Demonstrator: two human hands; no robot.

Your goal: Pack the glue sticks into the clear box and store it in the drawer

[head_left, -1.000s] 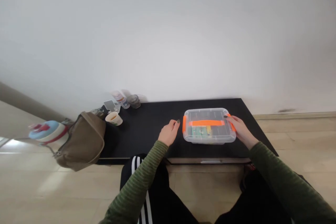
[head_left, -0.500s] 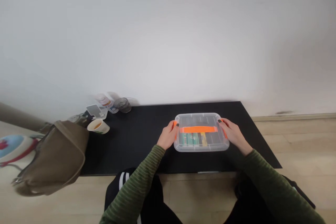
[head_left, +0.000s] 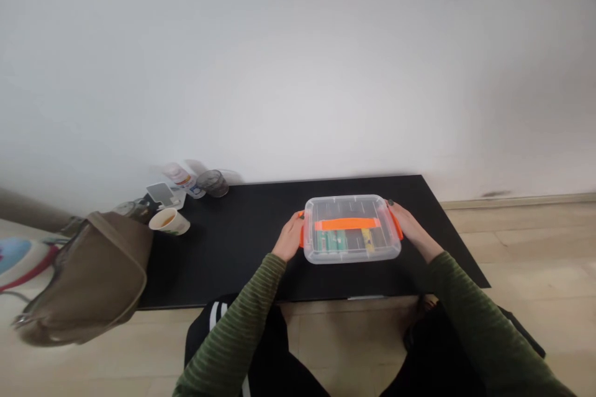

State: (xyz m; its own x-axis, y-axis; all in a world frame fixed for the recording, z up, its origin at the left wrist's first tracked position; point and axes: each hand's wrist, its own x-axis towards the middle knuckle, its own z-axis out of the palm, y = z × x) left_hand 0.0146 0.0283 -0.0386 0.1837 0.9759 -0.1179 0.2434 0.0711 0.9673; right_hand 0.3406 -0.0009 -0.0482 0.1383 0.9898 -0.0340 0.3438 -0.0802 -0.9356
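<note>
A clear plastic storage box (head_left: pixel 351 248) with orange side latches and an orange strap (head_left: pixel 347 224) across its lid sits on the black table (head_left: pixel 233 267). Green and yellow items show through the lid, but their exact form is unclear. My left hand (head_left: pixel 289 237) grips the box's left side at the latch. My right hand (head_left: pixel 411 229) holds the right side, with its fingertips on the lid's corner and the orange latch.
At the table's far left stand a paper cup of amber drink (head_left: pixel 169 221), a glass tumbler (head_left: pixel 212 183), a phone (head_left: pixel 159 192) and a white bottle (head_left: pixel 179 176). An olive-brown bag (head_left: pixel 86 279) overlaps the left table edge. A white wall rises behind.
My left hand has moved from beside the box onto its left latch. The box now sits nearer the table's middle in view, and the whole scene has shifted with my head.
</note>
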